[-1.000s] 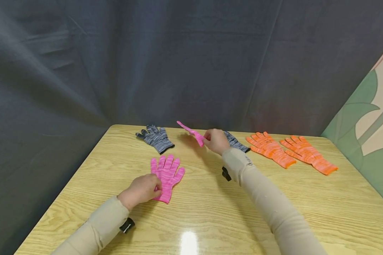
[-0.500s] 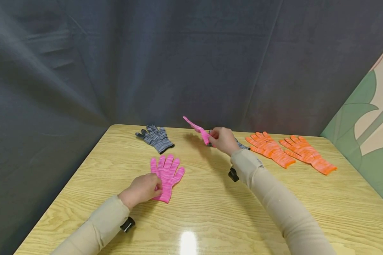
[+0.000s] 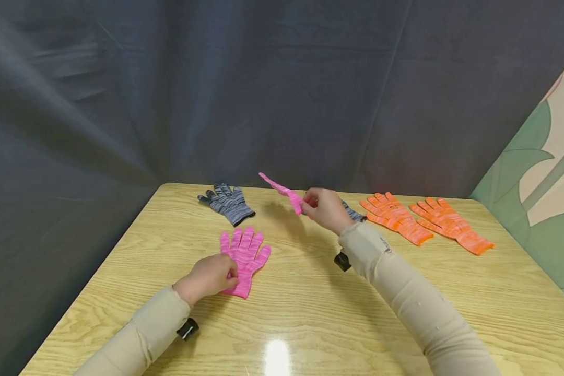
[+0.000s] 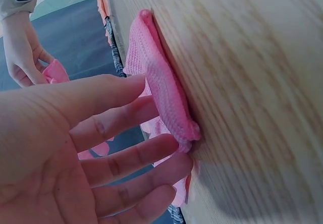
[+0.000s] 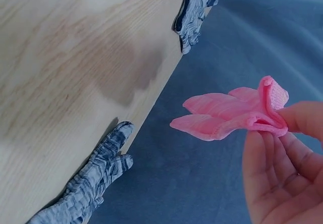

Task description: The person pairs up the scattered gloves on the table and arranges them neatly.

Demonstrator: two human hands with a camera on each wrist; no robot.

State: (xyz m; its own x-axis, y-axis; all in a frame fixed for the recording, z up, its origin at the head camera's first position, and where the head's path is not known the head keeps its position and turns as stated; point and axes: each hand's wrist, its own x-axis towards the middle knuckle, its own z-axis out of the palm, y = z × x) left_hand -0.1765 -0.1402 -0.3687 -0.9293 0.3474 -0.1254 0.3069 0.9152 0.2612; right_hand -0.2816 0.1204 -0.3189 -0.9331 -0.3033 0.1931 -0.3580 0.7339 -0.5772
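Note:
A pink knit glove (image 3: 246,256) lies flat at the front left of the table, its fingers toward the back. My left hand (image 3: 210,277) is at its left side, and in the left wrist view the fairly straight fingers (image 4: 131,161) overlap or touch the glove's edge. My right hand (image 3: 326,209) pinches the cuff of another pink glove (image 5: 222,110) between thumb and fingers. That glove is held above the table, its fingers pointing left and up. Behind my right hand lies a grey-black glove (image 3: 353,212), partly hidden in the head view.
Another grey-black glove (image 3: 230,203) lies at the back left. Two orange gloves, one nearer the middle (image 3: 397,218) and one farther right (image 3: 451,224), lie side by side on the wooden table (image 3: 357,318). A dark curtain (image 3: 282,94) hangs behind the table's back edge.
My right hand has shifted slightly right overall, keeping the pink glove raised; it moved right, then a little back left. My left hand has stayed beside the flat pink glove.

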